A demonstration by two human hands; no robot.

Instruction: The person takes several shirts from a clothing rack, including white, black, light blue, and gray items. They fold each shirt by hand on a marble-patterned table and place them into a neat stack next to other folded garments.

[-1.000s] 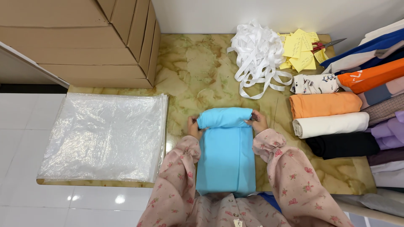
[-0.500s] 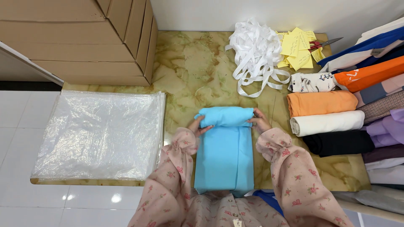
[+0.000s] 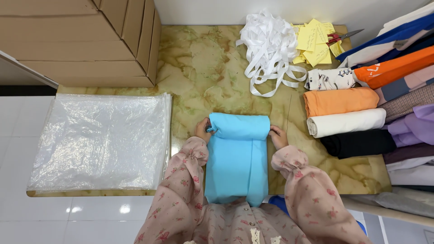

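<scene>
You see matt blue cloth [image 3: 237, 158] on glossy marble-look table [image 3: 203, 63]; upper left, matt cardboard boxes [image 3: 81, 40]; left, shiny crinkled plastic bags [image 3: 97, 140].

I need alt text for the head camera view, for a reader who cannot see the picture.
Seen from above, a person's left hand and right hand grip the ends of the rolled part of a light blue cloth on a marbled table. Clear plastic bags lie to the left; rolled garments, white ribbon, yellow notes and scissors to the right.

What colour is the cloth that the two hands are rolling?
The cloth is plain light blue, with no pattern. It shows best in the head view.
</scene>
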